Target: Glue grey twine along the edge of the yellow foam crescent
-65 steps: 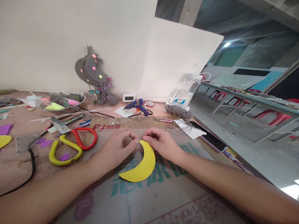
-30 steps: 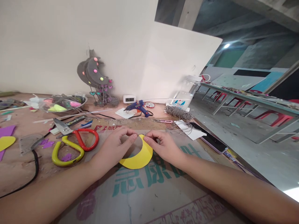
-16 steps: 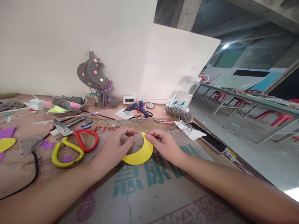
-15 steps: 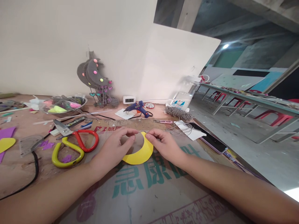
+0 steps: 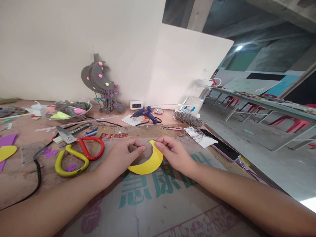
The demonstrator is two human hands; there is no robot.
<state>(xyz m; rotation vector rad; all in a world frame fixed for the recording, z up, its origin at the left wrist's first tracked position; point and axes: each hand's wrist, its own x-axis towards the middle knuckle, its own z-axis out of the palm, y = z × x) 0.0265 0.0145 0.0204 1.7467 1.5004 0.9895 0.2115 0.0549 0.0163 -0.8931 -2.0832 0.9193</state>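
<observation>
A yellow crescent-shaped sheet (image 5: 148, 164) lies over the printed cardboard mat (image 5: 148, 210), between my hands. My right hand (image 5: 174, 153) is closed, its thumb and forefinger pinching the crescent near its upper tip. My left hand (image 5: 124, 154) curls at the crescent's left side, thumb and forefinger brought together. What those fingertips hold, if anything, is too small to make out. The crescent's lower left end runs up to my left hand and is partly hidden by it.
Scissors (image 5: 90, 148) with red and yellow handles lie at left. Behind the mat are a blue glue gun (image 5: 145, 113), a pink cutter (image 5: 172, 128) and grey cord (image 5: 189, 118). A phone (image 5: 222, 144) lies at right; grey crescent decorations (image 5: 98, 77) stand against the wall.
My left fingertips have shifted slightly right and down. The crescent's lower left end reaches a little further left, and its inner curve looks more open. My right hand has hardly moved.
</observation>
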